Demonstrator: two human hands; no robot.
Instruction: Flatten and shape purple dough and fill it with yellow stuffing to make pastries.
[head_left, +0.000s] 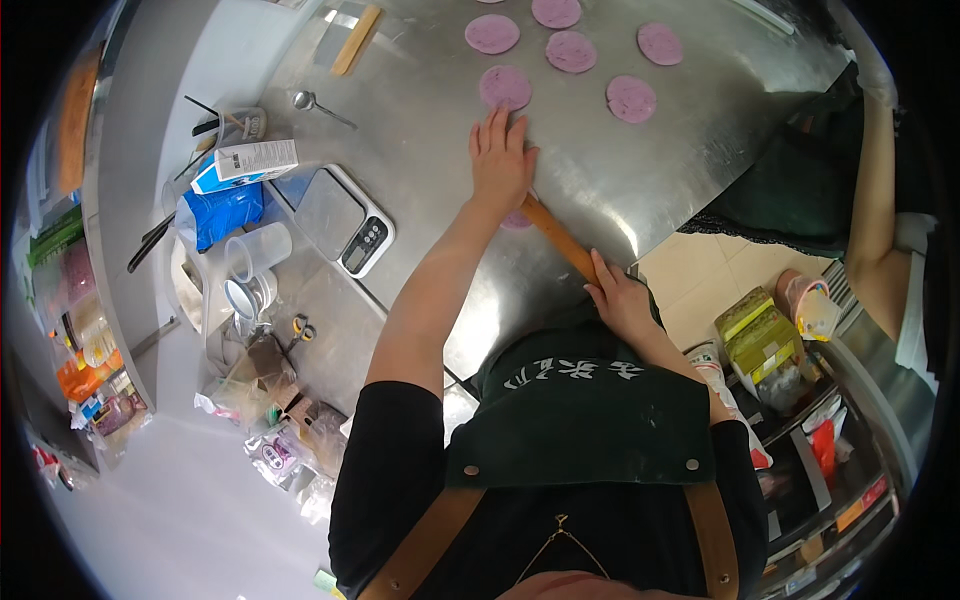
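My left hand (500, 162) lies with fingers stretched out, their tips at the near edge of a flat purple dough disc (505, 87). Beside its wrist is the far end of a wooden rolling pin (560, 237); whether the palm touches it is hidden. My right hand (622, 302) holds the pin's near end, close to the table edge. A smaller purple dough piece (516, 220) shows partly between my left wrist and the pin. Several more discs, such as one purple disc (631, 99), lie farther off on the steel table (430, 130).
A digital scale (361, 222), a spoon (320, 107) and a wooden strip (356, 40) lie to the left. Beyond the scale are a carton (250, 163), a plastic cup (258, 250) and scissors (301, 330). At right, another person's arm (877, 190) reaches beside the table.
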